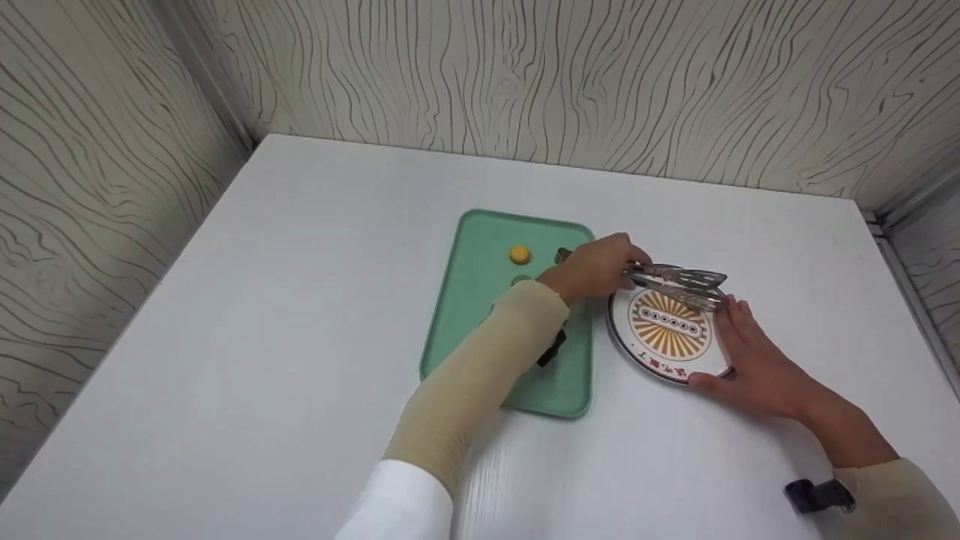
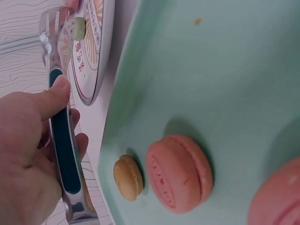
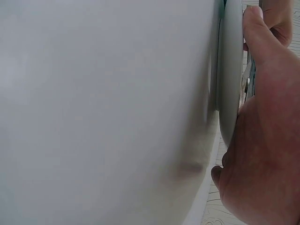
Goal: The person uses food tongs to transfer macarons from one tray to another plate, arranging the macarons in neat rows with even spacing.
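Note:
My left hand (image 1: 596, 266) grips metal serving tongs (image 2: 61, 129) by their dark-green handle, reaching across the tray's right edge. The slotted heads of the tongs extend over a round white plate (image 1: 625, 341) with an orange sunburst print and red characters. Beside those heads, over the plate, is a small green macaron (image 2: 78, 29); the head view does not show it. My right hand (image 1: 761, 367) holds the plate's right rim, thumb at the near side and fingers along the far side.
A green rectangular tray (image 1: 457, 315) lies left of the plate, partly covered by my left forearm. On it sit a yellow macaron (image 1: 520, 254), a pink macaron (image 2: 176, 173) and another pink one (image 2: 281, 201). Patterned panels (image 1: 510, 82) stand behind the white table (image 1: 300, 315).

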Motion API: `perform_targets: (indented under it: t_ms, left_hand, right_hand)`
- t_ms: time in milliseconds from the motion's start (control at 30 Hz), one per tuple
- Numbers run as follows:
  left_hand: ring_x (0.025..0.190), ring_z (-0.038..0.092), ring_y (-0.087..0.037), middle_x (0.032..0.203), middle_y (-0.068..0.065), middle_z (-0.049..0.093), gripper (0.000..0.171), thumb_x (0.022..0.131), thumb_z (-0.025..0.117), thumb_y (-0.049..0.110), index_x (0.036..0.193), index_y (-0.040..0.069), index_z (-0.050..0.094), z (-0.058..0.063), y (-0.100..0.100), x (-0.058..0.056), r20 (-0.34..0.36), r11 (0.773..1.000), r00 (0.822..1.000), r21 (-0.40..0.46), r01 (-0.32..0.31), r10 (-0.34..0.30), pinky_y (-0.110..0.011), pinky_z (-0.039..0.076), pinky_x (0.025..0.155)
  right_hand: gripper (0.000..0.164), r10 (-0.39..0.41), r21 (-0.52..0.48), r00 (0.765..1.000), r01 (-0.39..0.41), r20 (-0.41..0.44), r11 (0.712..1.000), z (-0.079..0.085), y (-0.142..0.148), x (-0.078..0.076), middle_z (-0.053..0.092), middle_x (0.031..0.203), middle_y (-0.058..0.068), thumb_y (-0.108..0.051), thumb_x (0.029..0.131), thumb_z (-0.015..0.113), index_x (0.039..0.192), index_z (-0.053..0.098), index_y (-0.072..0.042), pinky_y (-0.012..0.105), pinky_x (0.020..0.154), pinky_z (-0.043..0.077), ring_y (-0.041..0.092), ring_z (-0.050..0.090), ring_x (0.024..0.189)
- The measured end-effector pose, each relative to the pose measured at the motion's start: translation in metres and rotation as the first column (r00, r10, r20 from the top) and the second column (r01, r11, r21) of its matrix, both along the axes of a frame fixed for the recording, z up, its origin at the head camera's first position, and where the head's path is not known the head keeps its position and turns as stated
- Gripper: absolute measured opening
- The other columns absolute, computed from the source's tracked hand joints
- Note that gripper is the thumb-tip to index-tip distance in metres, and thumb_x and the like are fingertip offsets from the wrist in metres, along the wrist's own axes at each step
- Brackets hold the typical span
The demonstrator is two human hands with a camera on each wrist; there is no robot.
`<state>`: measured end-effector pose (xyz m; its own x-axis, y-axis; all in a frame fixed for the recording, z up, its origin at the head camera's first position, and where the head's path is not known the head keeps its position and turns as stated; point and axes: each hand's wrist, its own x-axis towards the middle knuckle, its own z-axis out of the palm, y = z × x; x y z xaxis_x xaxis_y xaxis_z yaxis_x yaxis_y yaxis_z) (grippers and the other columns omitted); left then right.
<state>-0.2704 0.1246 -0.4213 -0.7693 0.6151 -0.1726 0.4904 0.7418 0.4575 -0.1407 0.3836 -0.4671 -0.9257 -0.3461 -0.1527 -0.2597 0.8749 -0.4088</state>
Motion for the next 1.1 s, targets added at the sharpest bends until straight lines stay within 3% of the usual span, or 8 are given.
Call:
perform_targets:
  t_ms: [433,733,1000,1100]
  left_hand:
    - [0.11,0.051,-0.004,0.126,0.009,0.054,0.044,0.099,0.069,0.022,0.141,0.035,0.061,0.01,-0.003,-0.002,0.024,0.999,0.999,-0.006,-0.046,0.046,-0.022,0.043,0.103]
    - [0.108,0.051,-0.005,0.126,0.008,0.054,0.043,0.099,0.068,0.024,0.141,0.034,0.061,0.014,-0.01,-0.005,-0.001,0.999,0.999,-0.007,-0.034,0.034,-0.022,0.044,0.1]
    - [0.105,0.051,-0.005,0.123,0.008,0.053,0.041,0.099,0.068,0.022,0.139,0.031,0.062,0.024,-0.02,-0.005,0.02,0.999,1.0,0.03,-0.023,0.023,-0.021,0.044,0.099]
    - [0.106,0.051,-0.005,0.125,0.008,0.053,0.043,0.099,0.068,0.021,0.14,0.029,0.061,0.027,-0.023,-0.005,0.02,0.999,1.0,0.033,-0.012,0.011,-0.021,0.044,0.099]
  right_hand:
    - [0.117,0.003,-0.002,1.0,-0.003,0.018,1.0,-0.001,0.002,0.0,-0.015,0.164,0.03,-0.05,0.092,0.07,0.157,-0.006,0.01,0.058,0.121,0.003,0.046,-0.017,0.151]
    - [0.116,0.012,-0.004,1.0,-0.012,-0.005,1.0,0.0,0.001,0.001,-0.01,0.164,0.032,-0.049,0.092,0.071,0.157,-0.003,0.012,0.028,0.117,-0.01,0.044,-0.016,0.151]
    - [0.116,0.003,-0.005,1.0,-0.003,0.016,1.0,0.001,0.001,0.001,-0.011,0.165,0.031,-0.051,0.092,0.07,0.157,-0.004,0.011,0.043,0.122,-0.005,0.043,-0.017,0.151]
    - [0.116,0.001,-0.003,1.0,0.0,0.017,1.0,0.002,0.001,0.001,-0.01,0.164,0.031,-0.051,0.092,0.07,0.157,-0.004,0.011,0.042,0.122,-0.005,0.044,-0.016,0.151]
